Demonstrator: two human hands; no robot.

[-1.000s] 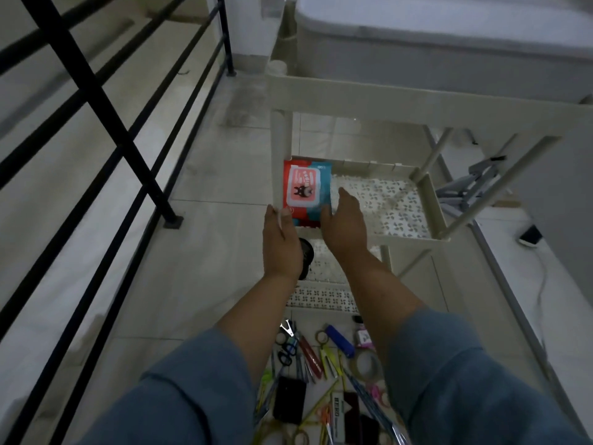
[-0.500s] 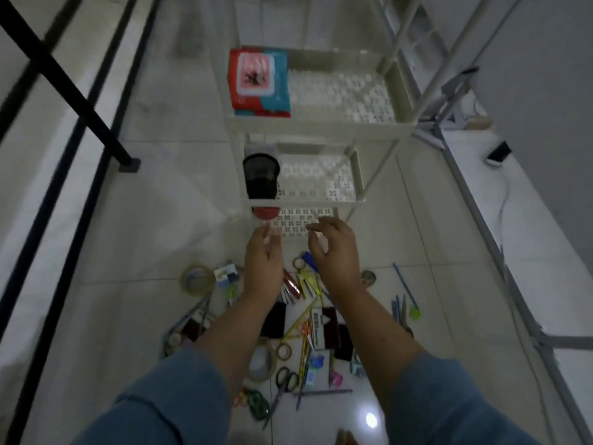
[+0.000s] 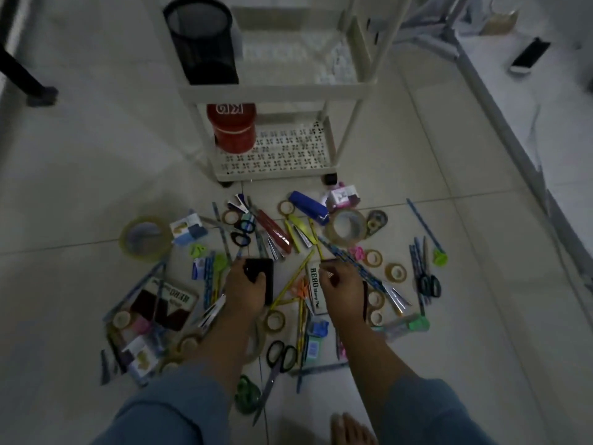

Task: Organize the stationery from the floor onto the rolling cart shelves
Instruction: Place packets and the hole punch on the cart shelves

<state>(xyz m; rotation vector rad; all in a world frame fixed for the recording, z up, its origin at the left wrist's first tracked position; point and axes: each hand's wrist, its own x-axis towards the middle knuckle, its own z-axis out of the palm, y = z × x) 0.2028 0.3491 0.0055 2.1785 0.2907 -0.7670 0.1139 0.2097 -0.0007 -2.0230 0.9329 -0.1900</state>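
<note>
Your left grip [image 3: 244, 293] curls round a black box [image 3: 266, 284] on the floor [image 3: 80, 155], mid-pile. Your right grip [image 3: 342, 286] sits just right of it, fingers bent over a white HERO box [image 3: 314, 297]; can't tell if it holds anything. Stationery lies scattered all round: big tape roll [image 3: 147, 255] left, blue stapler [image 3: 308, 205] far, black scissors [image 3: 279, 356] near. Past the pile stands the rolling cart [image 3: 276, 91]: red tin [image 3: 234, 130] on the bottom shelf, black mesh cup [image 3: 202, 43] on the shelf above, both at left.
</note>
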